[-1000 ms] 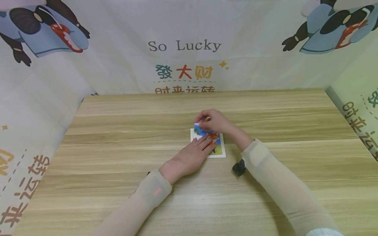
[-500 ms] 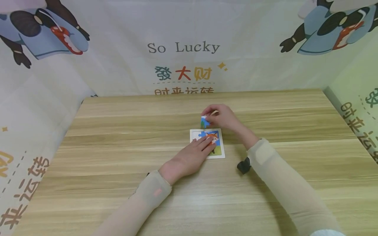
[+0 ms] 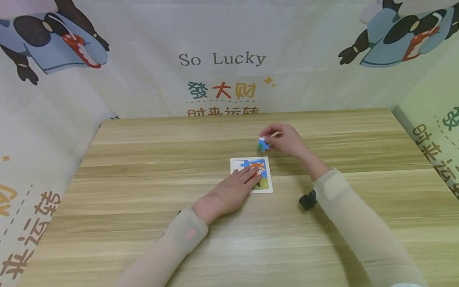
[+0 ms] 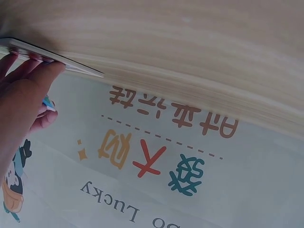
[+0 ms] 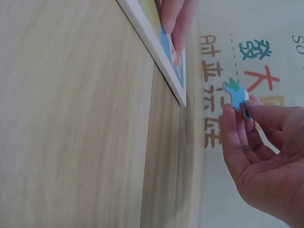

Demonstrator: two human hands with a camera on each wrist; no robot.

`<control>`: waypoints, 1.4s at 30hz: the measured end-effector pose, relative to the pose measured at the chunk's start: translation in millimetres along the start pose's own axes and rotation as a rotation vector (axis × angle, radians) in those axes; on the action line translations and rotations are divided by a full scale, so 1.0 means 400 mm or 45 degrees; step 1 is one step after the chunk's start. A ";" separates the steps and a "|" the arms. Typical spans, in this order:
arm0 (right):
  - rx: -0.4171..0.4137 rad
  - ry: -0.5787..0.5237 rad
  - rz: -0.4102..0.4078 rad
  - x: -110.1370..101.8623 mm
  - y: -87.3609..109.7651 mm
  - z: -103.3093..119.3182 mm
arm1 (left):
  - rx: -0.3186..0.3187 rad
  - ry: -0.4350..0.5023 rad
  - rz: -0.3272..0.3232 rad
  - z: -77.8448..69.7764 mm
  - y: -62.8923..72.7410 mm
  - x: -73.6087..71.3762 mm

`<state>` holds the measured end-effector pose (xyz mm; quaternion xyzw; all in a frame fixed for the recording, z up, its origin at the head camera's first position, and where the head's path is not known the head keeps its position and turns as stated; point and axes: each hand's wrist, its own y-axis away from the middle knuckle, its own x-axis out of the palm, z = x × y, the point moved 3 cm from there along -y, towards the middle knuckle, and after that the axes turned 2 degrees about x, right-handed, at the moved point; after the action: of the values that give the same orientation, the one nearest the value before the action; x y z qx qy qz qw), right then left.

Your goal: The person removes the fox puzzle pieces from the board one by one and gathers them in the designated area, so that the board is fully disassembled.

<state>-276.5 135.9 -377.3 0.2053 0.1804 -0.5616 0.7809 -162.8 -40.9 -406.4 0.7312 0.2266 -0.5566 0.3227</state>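
Note:
A small white-framed jigsaw puzzle (image 3: 265, 183) with a fox picture lies flat on the wooden table. Its upper left part shows bare white, with a blue knobbed edge beside it. My left hand (image 3: 233, 189) rests on the puzzle with fingers extended, covering its lower left. Beyond the frame and to its right, my right hand (image 3: 285, 139) pinches a puzzle piece (image 3: 263, 145) between thumb and fingers. Blue, green and white show on that piece (image 5: 235, 94) in the right wrist view, where it is held up off the table.
The wooden table (image 3: 143, 159) reaches back to a printed cloth (image 3: 222, 32) hanging behind it, with more cloth at both sides. A small black object (image 3: 307, 200) shows below the right cuff.
My right hand has lifted the puzzle piece from the frame's upper left and carried it away and to the right. The left hand has stayed in place on the puzzle.

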 end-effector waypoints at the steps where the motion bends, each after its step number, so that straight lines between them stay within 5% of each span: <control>1: 0.003 -0.001 -0.006 -0.005 0.002 -0.003 | 0.001 0.004 -0.002 0.000 0.001 0.000; 17: 0.074 -0.030 -0.052 -0.069 0.024 -0.050 | 0.007 0.027 0.002 0.001 0.002 -0.003; 42: 0.154 -0.095 0.002 -0.066 0.034 -0.092 | -0.011 0.042 0.030 0.000 0.004 -0.004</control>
<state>-273.5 180.4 -393.5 0.2315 0.1168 -0.5781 0.7737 -162.3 -42.1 -404.6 0.7415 0.2258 -0.5397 0.3285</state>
